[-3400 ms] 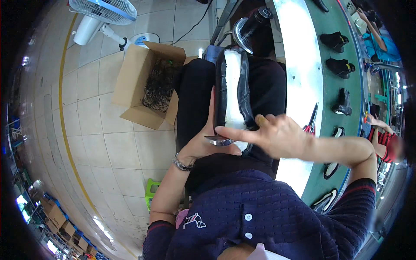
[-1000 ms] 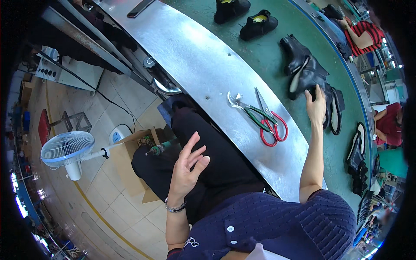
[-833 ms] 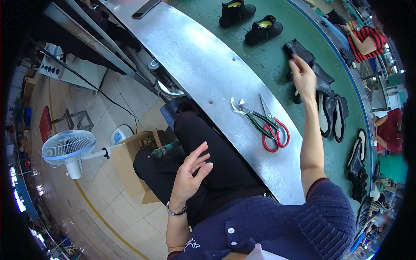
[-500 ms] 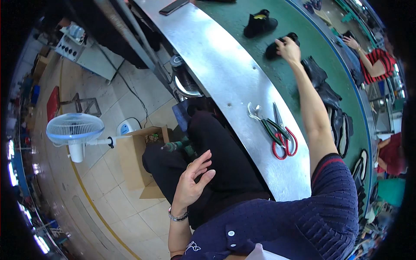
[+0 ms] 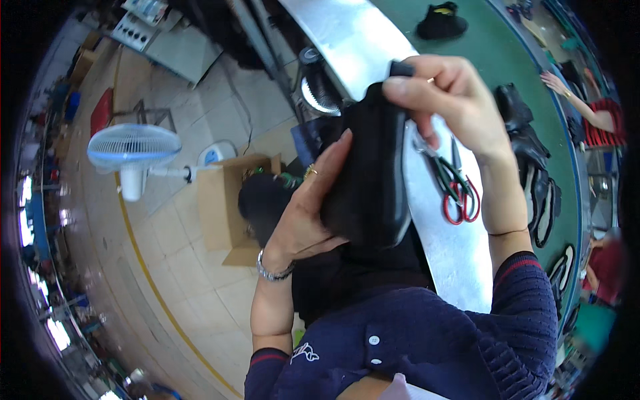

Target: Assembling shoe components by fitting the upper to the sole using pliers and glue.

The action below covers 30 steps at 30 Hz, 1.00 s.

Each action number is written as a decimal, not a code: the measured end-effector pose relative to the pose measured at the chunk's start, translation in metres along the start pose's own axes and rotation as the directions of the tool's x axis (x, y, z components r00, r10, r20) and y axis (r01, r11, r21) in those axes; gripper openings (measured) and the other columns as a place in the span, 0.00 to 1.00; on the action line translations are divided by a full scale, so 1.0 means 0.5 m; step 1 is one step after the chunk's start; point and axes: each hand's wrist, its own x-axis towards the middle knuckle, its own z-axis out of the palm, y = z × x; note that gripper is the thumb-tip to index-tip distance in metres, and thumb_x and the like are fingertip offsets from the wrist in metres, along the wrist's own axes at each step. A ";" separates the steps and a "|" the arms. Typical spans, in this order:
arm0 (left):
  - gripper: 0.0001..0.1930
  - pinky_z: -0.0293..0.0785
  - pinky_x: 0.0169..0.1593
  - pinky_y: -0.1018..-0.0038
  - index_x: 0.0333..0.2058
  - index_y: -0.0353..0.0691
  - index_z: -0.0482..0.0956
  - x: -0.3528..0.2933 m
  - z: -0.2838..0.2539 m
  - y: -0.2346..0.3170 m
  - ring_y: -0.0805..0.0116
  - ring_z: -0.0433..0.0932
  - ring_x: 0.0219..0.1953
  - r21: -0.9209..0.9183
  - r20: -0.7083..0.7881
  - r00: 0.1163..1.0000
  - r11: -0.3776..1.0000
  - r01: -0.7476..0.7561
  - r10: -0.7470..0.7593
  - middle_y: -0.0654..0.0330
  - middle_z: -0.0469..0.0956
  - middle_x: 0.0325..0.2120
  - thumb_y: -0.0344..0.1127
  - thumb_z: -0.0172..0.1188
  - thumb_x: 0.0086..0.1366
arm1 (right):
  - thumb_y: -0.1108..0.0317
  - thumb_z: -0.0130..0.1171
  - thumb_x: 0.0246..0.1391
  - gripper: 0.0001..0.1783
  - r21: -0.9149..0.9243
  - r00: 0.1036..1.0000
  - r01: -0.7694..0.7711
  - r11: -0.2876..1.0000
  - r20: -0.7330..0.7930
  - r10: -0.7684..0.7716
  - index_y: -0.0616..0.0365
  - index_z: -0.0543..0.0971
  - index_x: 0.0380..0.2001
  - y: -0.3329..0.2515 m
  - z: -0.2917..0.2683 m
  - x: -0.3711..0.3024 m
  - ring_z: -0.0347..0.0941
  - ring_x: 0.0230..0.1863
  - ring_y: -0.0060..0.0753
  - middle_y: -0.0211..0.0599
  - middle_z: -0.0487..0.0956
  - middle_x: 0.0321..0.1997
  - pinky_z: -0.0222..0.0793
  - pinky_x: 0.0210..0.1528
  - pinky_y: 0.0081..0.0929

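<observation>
A black shoe [image 5: 370,173] is held up close in front of me, slightly blurred. My right hand [image 5: 450,100] pinches its upper end, thumb and fingers closed around a dark tab there. Around the shoe's lower left side curls my left hand [image 5: 310,217], its fingers partly hidden behind it. On the metal bench strip just beyond lie scissors with red handles [image 5: 472,207] and a pair of pliers with green handles [image 5: 442,175], partly overlapping.
Another black shoe [image 5: 441,22] stands on the green conveyor belt [image 5: 480,53], with several more along its right side. A white fan [image 5: 134,148] and an open cardboard box [image 5: 223,207] are to my left. Across the belt a person in red-and-black stripes [image 5: 607,121] reaches out an arm.
My right hand has brought the black shoe from the green belt over to my front. My left hand, formerly holding nothing, has risen and taken hold of it too.
</observation>
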 end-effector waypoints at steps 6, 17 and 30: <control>0.58 0.53 0.68 0.70 0.70 0.38 0.41 -0.146 0.020 -0.097 0.65 0.59 0.67 -0.447 -0.167 0.963 0.887 0.117 -0.211 0.56 0.57 0.67 0.30 0.75 0.48 | 0.59 0.53 0.65 0.18 0.209 0.977 -0.075 0.975 0.210 0.030 0.64 0.79 0.45 0.097 0.137 0.034 0.75 0.23 0.19 0.29 0.76 0.21 0.73 0.28 0.17; 0.61 0.55 0.67 0.69 0.71 0.39 0.38 -0.219 0.003 -0.114 0.65 0.59 0.66 -0.054 -0.384 0.919 0.995 0.081 -0.095 0.55 0.53 0.67 0.28 0.76 0.47 | 0.60 0.59 0.60 0.25 -0.880 0.935 -0.336 0.335 -0.353 0.010 0.55 0.72 0.59 0.375 0.042 -0.143 0.73 0.51 0.45 0.49 0.75 0.53 0.69 0.53 0.41; 0.34 0.69 0.55 0.74 0.62 0.34 0.62 -0.168 -0.093 -0.063 0.72 0.72 0.50 -0.585 -0.212 0.704 0.665 0.464 -0.678 0.59 0.74 0.50 0.45 0.64 0.63 | 0.63 0.48 0.66 0.23 -0.480 0.787 -0.594 0.646 -0.515 0.341 0.60 0.70 0.61 0.381 -0.029 -0.184 0.76 0.46 0.40 0.49 0.80 0.45 0.67 0.56 0.35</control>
